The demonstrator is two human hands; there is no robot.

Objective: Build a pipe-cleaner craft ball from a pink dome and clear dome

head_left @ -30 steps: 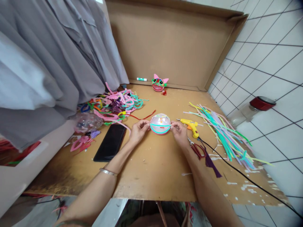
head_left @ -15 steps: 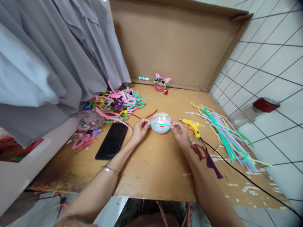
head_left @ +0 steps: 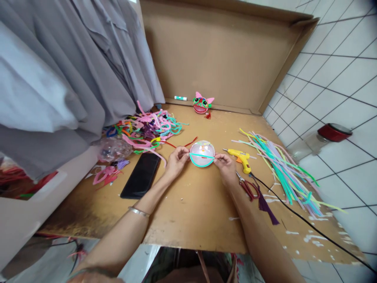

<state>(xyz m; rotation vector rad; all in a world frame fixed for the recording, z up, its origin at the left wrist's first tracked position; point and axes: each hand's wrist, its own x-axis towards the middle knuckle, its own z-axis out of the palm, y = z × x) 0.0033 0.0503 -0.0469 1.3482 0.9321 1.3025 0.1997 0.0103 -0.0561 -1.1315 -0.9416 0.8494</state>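
Note:
A clear plastic half-ball [head_left: 202,148] sits between my hands over the middle of the table. One turquoise pipe cleaner [head_left: 202,156] runs straight across it, and a turquoise edge curves along its near side. With thumb and fingers, my left hand [head_left: 178,160] pinches the left end of the straight strip at the rim. My right hand [head_left: 225,164] pinches the opposite end. Whether the fingertips also grip the rim itself is hard to see. Small orange and red marks show inside the half-ball.
Right of my hands lie a yellow glue gun [head_left: 240,158], red-handled scissors [head_left: 249,188], a purple tassel [head_left: 267,205] and loose pipe cleaners [head_left: 279,169]. To the left are a black phone [head_left: 140,175] and tangled pipe cleaners [head_left: 153,127]. A decorated pink-eared head [head_left: 201,104] stands behind.
The half-ball has tipped slightly, and the pink edge below its turquoise curve no longer shows. Both hands keep their pinch. The whole view has shifted a little.

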